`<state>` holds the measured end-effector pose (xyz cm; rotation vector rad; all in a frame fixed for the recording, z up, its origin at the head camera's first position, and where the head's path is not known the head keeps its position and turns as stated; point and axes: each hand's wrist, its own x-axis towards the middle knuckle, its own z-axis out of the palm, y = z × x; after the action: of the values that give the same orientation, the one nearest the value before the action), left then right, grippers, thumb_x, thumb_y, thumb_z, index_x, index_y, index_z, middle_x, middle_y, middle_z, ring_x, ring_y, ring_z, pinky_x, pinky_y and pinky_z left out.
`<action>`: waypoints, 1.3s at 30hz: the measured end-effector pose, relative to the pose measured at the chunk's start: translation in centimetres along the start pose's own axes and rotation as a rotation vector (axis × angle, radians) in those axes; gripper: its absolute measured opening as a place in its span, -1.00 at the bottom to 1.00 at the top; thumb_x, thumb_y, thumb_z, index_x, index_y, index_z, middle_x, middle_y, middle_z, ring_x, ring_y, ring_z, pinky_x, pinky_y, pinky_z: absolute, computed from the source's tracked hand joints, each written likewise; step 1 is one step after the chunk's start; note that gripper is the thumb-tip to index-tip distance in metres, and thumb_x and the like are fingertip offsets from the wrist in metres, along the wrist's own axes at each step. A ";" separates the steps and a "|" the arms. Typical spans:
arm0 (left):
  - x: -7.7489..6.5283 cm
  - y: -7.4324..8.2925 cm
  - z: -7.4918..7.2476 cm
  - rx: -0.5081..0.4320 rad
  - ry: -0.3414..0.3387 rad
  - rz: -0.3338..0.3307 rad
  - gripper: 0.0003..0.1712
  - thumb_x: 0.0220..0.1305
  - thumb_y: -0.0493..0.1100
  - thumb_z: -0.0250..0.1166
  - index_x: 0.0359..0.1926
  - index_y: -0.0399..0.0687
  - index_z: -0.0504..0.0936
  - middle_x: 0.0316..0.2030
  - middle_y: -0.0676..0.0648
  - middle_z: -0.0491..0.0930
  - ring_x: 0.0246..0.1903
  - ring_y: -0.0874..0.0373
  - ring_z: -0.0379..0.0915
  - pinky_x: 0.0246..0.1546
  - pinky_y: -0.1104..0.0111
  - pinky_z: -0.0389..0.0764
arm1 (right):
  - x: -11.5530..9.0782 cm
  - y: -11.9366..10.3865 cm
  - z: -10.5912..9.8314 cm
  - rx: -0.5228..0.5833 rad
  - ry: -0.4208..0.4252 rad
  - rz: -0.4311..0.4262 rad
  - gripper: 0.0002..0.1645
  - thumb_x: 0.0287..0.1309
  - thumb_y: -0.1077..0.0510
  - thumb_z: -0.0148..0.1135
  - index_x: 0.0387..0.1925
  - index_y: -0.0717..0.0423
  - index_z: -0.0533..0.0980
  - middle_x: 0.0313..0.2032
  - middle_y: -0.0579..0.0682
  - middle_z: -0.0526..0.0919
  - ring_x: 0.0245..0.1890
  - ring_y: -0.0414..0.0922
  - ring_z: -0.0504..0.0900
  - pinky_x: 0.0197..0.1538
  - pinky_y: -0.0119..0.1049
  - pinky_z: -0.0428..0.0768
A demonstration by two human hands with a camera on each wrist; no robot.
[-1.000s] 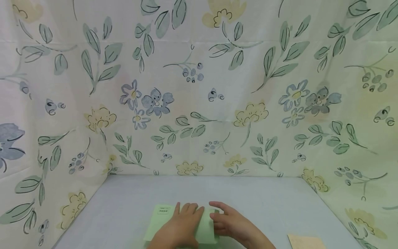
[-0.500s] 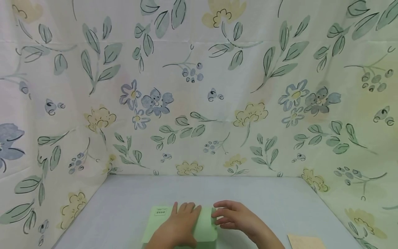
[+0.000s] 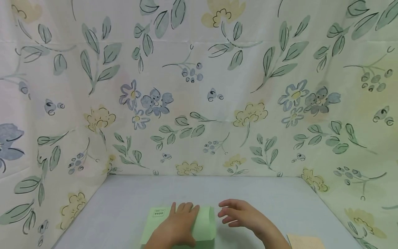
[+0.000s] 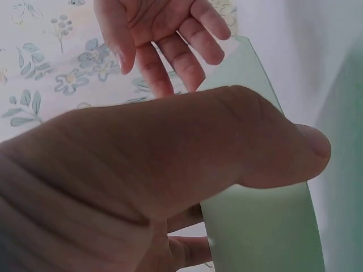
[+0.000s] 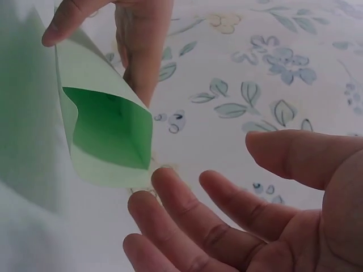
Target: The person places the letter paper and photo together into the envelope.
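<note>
A pale green paper box point(image 3: 203, 226) lies near the front of the table, a small printed label point(image 3: 159, 213) on its left part. My left hand point(image 3: 178, 224) grips it from above, thumb on the near edge and fingers over the far edge. In the right wrist view the box's right end point(image 5: 113, 133) gapes, showing a hollow, deeper green inside. My right hand point(image 3: 237, 215) hovers just right of that end, apart from it, its fingers loosely bent and holding nothing. The left thumb point(image 4: 227, 141) lies across the box in the left wrist view.
A tan paper piece point(image 3: 304, 241) lies at the table's front right. The pale grey-blue tabletop point(image 3: 264, 193) is bounded at the back and sides by a floral cloth point(image 3: 192, 148).
My right hand has let go of the box's right end and drawn back to the right. The box has shifted slightly left, with my left hand still gripping it.
</note>
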<state>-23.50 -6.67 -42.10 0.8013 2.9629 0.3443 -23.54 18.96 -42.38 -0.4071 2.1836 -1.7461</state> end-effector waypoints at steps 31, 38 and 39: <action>0.2 -0.5 0.2 -0.021 -0.037 -0.015 0.08 -0.39 0.03 0.55 0.28 -0.11 0.35 0.09 -0.07 0.37 0.15 -0.06 0.22 0.23 -0.25 0.02 | -1.9 -0.1 -3.6 -0.307 0.057 0.055 -0.54 0.22 -0.12 0.13 0.05 0.04 0.48 -0.08 -0.03 0.56 -0.13 0.01 0.53 -0.13 -0.07 0.54; 0.1 -0.5 0.2 -0.016 -0.035 -0.014 0.08 -0.39 0.03 0.54 0.28 -0.11 0.35 0.10 -0.07 0.37 0.15 -0.07 0.22 0.23 -0.25 0.03 | -2.8 -0.2 -4.6 -0.351 0.072 0.087 -0.49 0.22 -0.16 0.12 0.08 0.06 0.47 -0.04 0.00 0.56 -0.08 0.02 0.53 -0.07 0.09 0.51; 0.1 -0.5 0.2 -0.015 -0.036 -0.014 0.08 -0.39 0.03 0.54 0.28 -0.11 0.35 0.10 -0.07 0.37 0.16 -0.07 0.22 0.23 -0.25 0.03 | -3.0 -0.2 -4.7 -0.357 0.075 0.090 -0.48 0.22 -0.16 0.12 0.08 0.06 0.47 -0.04 -0.01 0.56 -0.08 0.01 0.53 -0.06 0.11 0.50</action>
<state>-23.86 -7.01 -42.40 0.7771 2.9278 0.3475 -22.80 24.31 -40.98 -0.3217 2.5317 -1.3445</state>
